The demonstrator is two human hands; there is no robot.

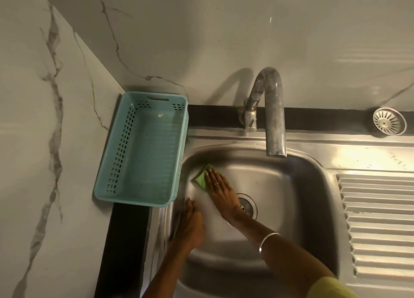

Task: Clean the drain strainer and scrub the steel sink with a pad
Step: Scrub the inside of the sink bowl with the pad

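Right hand (220,186) — fingers flat, pressing green pad (202,178) against far-left wall of steel sink (291,185). Left hand (190,222) rests open on sink's left rim. Drain strainer (389,121) — far right ledge, well apart.

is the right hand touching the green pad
Touching. The head view shows the right hand pressed flat on the green pad, fingers overlapping it against the sink wall.

Green pad (202,178) on a grey steel sink (268,185), whose draining side is ribbed; turquoise basket (143,149) with rows of small slots; white wall (201,28) veined grey like marble; black bench (125,248); silvery strainer (389,121) with radial slits; a sleeve (329,288) that looks yellow-green
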